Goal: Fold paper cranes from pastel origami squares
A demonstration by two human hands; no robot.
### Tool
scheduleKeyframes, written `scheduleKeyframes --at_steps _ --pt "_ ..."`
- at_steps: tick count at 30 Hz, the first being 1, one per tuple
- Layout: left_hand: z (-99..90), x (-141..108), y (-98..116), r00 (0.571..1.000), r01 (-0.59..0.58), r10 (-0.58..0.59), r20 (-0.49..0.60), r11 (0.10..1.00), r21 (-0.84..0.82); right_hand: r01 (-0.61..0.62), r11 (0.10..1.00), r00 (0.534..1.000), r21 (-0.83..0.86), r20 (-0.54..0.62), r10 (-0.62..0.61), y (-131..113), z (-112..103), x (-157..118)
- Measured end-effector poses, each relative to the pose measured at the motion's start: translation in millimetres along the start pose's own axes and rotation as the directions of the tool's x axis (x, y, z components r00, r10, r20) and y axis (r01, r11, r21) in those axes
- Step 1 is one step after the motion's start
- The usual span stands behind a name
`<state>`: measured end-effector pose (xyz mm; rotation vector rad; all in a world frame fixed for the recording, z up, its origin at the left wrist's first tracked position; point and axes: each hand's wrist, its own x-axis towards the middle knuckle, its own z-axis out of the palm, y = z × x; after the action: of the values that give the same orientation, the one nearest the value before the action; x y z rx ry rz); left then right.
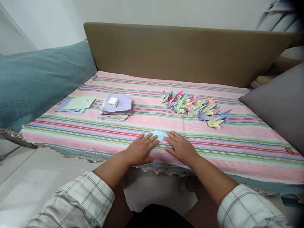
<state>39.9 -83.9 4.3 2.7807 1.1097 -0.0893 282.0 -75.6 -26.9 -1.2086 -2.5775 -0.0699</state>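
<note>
A folded piece of light blue paper point(158, 134) lies flat on the striped cloth near the front edge of the seat. My left hand point(142, 148) rests on its left side, palm down with the fingers stretched out. On the paper's right side lies my right hand point(180, 147), also flat with fingers extended and slightly spread. Both hands press from above rather than grasp, and they cover the ends of the paper. Behind and to the right, several folded paper cranes point(193, 106) in many colours stand grouped in rows.
A stack of coloured paper sheets point(116, 115) sits left of centre, with a small white box point(113, 101) on top. Farther left lie a few loose sheets point(80, 103). A blue armrest point(45, 72) bounds the left, a grey cushion point(280, 98) the right, and a brown backrest point(185, 53) the rear.
</note>
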Motion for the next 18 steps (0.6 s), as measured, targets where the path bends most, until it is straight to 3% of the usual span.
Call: scheduleKeyframes --at_steps 7,15,18 --pt "2.1 -1 0 1.000 0.006 -0.006 -0.015 1.000 0.003 -0.060 0.998 0.997 0.036 -0.046 0.061 -2 0 0" --pt "4.4 -1 -1 0.999 0.003 -0.003 -0.035 1.000 0.009 -0.244 0.970 0.969 -0.001 -0.035 0.244 8 -11 -6" --pt "5.5 -1 -1 0.999 0.003 -0.003 -0.040 1.000 0.012 -0.344 0.939 0.930 -0.015 -0.145 0.338 6 -19 -3"
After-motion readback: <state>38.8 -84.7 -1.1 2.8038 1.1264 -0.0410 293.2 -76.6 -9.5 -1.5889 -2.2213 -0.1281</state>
